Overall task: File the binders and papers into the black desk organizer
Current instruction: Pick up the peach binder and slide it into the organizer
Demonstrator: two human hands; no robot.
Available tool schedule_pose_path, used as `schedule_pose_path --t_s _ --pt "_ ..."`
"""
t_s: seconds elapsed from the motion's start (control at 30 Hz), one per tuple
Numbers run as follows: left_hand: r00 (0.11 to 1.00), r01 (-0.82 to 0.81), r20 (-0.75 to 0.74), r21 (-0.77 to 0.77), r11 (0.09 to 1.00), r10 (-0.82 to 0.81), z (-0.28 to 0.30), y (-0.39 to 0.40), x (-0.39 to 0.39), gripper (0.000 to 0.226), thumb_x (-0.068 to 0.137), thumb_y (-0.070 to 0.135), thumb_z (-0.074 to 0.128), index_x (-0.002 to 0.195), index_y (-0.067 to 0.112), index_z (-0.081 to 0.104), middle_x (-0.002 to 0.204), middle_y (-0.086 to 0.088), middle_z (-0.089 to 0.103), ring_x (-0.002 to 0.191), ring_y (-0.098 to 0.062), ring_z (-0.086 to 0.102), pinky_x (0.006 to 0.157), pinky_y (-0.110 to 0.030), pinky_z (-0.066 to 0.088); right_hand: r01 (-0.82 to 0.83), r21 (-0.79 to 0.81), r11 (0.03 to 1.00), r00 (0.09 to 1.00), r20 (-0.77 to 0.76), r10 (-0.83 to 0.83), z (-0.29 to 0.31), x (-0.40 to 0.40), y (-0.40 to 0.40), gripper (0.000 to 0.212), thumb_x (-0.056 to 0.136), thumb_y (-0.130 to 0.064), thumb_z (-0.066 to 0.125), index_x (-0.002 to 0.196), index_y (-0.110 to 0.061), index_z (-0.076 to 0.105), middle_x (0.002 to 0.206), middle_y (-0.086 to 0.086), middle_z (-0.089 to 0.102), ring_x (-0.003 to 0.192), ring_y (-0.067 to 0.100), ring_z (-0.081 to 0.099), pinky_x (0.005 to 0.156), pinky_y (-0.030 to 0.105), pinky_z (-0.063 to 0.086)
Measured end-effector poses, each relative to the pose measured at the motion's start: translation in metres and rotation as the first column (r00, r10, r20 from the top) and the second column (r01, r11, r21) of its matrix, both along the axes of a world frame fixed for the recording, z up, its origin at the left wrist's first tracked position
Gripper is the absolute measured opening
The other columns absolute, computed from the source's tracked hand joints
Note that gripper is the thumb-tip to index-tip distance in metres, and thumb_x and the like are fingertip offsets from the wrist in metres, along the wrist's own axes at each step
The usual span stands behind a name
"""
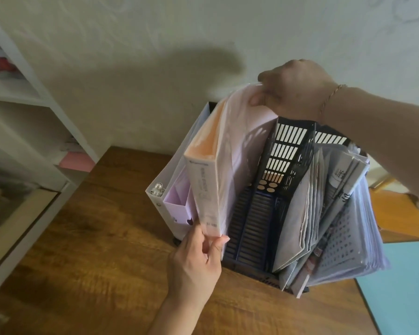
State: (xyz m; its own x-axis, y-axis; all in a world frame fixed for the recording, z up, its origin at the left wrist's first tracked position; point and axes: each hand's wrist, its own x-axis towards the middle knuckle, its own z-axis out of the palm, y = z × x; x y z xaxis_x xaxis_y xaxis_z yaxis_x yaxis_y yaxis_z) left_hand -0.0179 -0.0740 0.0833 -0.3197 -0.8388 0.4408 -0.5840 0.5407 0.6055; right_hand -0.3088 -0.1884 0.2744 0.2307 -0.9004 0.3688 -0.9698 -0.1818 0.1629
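Note:
The black desk organizer (286,155) stands upright on the wooden table (94,250). A pale pink binder (218,165) stands in its left slot. My left hand (196,259) pinches the bottom of the binder's spine. My right hand (295,89) grips the binder's top back corner. Left of it stand a white ring binder (163,180) and a lilac folder (177,201). The middle slot holds nothing. Papers in plastic sleeves (329,218) fill the right slots and lean out to the right.
A white shelf unit (29,97) with a pink item stands at the left beside the table. The wall is close behind the organizer. A light blue surface (402,286) lies at the lower right past the table's edge.

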Motion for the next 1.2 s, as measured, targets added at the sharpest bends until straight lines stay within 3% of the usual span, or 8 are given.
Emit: schedule_pose_path --t_s 0.13,0.37,0.53,0.73,0.9,1.03,1.1,1.2 --pt "0.999 -0.026 -0.023 0.005 1.000 0.026 0.001 -0.005 -0.006 0.044 0.090 0.053 0.052 0.096 0.012 0.066 0.074 0.005 0.069 0.061 0.003 0.053 0.053 -0.008 0.048 -0.027 -0.007 1.000 0.999 -0.018 0.027 0.003 -0.007 -0.002 0.050 0.080 -0.067 0.028 0.068 -0.019 0.034 0.063 0.004 0.047 0.067 0.038 0.056 0.059 0.035 0.036" --pt "0.997 -0.050 -0.054 0.014 0.999 0.051 -0.001 -0.006 -0.015 0.041 0.090 0.053 0.053 0.096 0.015 0.066 0.079 0.006 0.072 0.064 -0.006 0.066 0.052 -0.018 0.055 -0.051 -0.075 0.996 0.998 -0.042 0.048 -0.003 -0.008 -0.002 0.049 0.084 -0.060 0.032 0.066 -0.014 0.037 0.061 0.017 0.057 0.057 0.040 0.054 0.056 0.035 0.034" --pt "0.996 -0.089 0.005 0.137 0.986 0.090 -0.007 -0.007 -0.019 0.033 0.083 0.049 0.059 0.088 0.018 0.066 0.075 0.007 0.072 0.060 -0.007 0.065 0.057 0.000 0.033 -0.021 -0.023 1.000 0.995 -0.098 0.019 -0.012 -0.006 -0.004 0.047 0.089 -0.057 0.039 0.068 -0.015 0.038 0.065 0.012 0.056 0.065 0.040 0.057 0.059 0.034 0.032" --pt "0.993 -0.115 0.004 0.166 0.979 0.116 -0.011 -0.008 -0.021 0.032 0.082 0.044 0.063 0.095 0.015 0.067 0.081 0.006 0.074 0.066 -0.008 0.069 0.060 -0.001 0.039 -0.052 -0.046 0.998 0.987 -0.152 0.044 -0.015 -0.017 0.000 0.050 0.088 -0.057 0.034 0.063 -0.013 0.040 0.058 0.012 0.054 0.064 0.037 0.056 0.066 0.038 0.039" --pt "0.992 -0.128 -0.004 0.123 0.984 0.130 -0.006 -0.011 -0.026 0.032 0.081 0.042 0.066 0.097 0.015 0.066 0.079 0.003 0.073 0.065 -0.012 0.069 0.054 -0.018 0.053 0.094 0.019 0.995 0.995 -0.047 -0.093 -0.016 -0.014 -0.007 0.049 0.090 -0.059 0.038 0.073 -0.013 0.043 0.069 0.022 0.052 0.075 0.042 0.055 0.062 0.035 0.033" --pt "0.996 -0.090 0.022 0.119 0.989 0.088 -0.016 -0.012 -0.022 0.026 0.079 0.042 0.067 0.089 0.018 0.065 0.076 0.006 0.072 0.061 -0.007 0.067 0.055 -0.004 0.041 0.068 0.080 0.994 0.991 -0.119 -0.058 -0.028 -0.021 -0.008 0.049 0.090 -0.058 0.034 0.071 -0.014 0.046 0.076 0.021 0.064 0.079 0.038 0.059 0.079 0.042 0.039" --pt "0.994 -0.102 0.044 0.127 0.987 0.097 -0.024 -0.010 -0.020 0.025 0.078 0.042 0.067 0.086 0.019 0.065 0.073 0.007 0.072 0.058 -0.006 0.066 0.056 0.001 0.033 0.013 0.086 0.996 0.978 -0.209 0.006 -0.030 -0.025 -0.008 0.058 0.084 -0.060 0.023 0.072 -0.012 0.053 0.071 0.016 0.065 0.078 0.035 0.060 0.080 0.042 0.038" --pt "0.994 -0.104 0.048 0.144 0.984 0.098 -0.033 -0.009 -0.020 0.027 0.077 0.042 0.071 0.089 0.018 0.067 0.075 0.007 0.073 0.060 -0.008 0.068 0.060 0.004 0.028 0.006 0.153 0.988 0.970 -0.241 0.031 -0.038 -0.023 -0.001 0.059 0.081 -0.059 0.024 0.074 -0.010 0.057 0.071 0.010 0.065 0.081 0.034 0.058 0.076 0.042 0.038"
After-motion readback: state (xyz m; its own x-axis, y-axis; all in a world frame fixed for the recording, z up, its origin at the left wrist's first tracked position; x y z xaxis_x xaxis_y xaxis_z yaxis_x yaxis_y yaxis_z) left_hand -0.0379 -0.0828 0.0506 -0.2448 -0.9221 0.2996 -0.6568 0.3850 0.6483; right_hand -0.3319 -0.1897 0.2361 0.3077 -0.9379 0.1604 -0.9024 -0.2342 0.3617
